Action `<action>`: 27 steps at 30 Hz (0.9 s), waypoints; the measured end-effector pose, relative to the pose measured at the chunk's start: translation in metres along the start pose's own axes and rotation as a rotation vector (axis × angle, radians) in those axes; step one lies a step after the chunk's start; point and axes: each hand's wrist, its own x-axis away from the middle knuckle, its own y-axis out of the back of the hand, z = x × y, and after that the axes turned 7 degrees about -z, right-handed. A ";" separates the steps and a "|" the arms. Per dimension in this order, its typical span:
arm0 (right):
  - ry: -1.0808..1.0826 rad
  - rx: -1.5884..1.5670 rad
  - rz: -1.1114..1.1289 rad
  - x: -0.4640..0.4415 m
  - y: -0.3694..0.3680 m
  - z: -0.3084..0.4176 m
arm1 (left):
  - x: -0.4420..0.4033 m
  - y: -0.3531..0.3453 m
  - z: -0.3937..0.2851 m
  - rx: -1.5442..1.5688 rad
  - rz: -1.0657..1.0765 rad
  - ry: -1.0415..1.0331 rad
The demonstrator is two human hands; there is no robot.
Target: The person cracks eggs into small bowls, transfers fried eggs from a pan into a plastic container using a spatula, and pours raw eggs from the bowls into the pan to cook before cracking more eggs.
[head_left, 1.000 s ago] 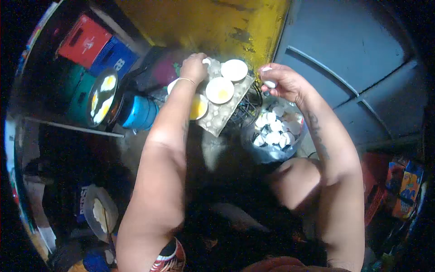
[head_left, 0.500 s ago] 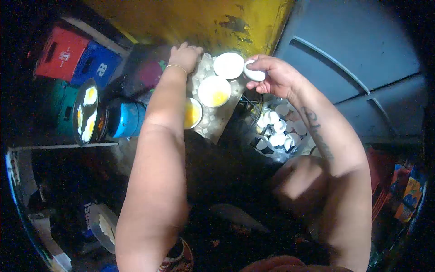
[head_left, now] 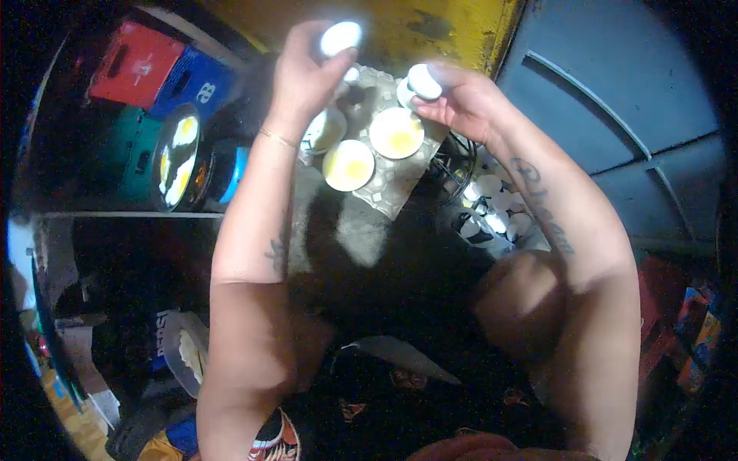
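Observation:
My left hand is closed on a white egg, raised above the far left part of the grey egg tray. My right hand grips another white egg over the tray's far right corner. Two white bowls holding raw egg, a nearer one and a farther one, rest on the tray. Another bowl sits beside my left wrist, which partly covers it. One more bowl is mostly hidden behind my right fingers and their egg.
On the left, a pan with frying eggs stands by a blue round object. Red and blue crates are behind it. Broken shells fill a bag at the right. A plastic container lies lower left.
My left hand has risen from the tray's far left edge and now shows an egg in it. My right hand, still with its egg, has moved slightly up and right. The camera view has shifted.

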 end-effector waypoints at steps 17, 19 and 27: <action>-0.063 -0.189 0.026 -0.007 -0.028 -0.020 | 0.065 -0.035 -0.048 -0.128 -0.223 -0.286; -0.079 -0.201 0.028 -0.011 -0.030 -0.019 | 0.072 -0.042 -0.046 -0.040 -0.152 -0.027; -0.114 -0.159 0.022 -0.021 -0.005 -0.010 | 0.062 -0.054 -0.046 0.356 -0.314 0.006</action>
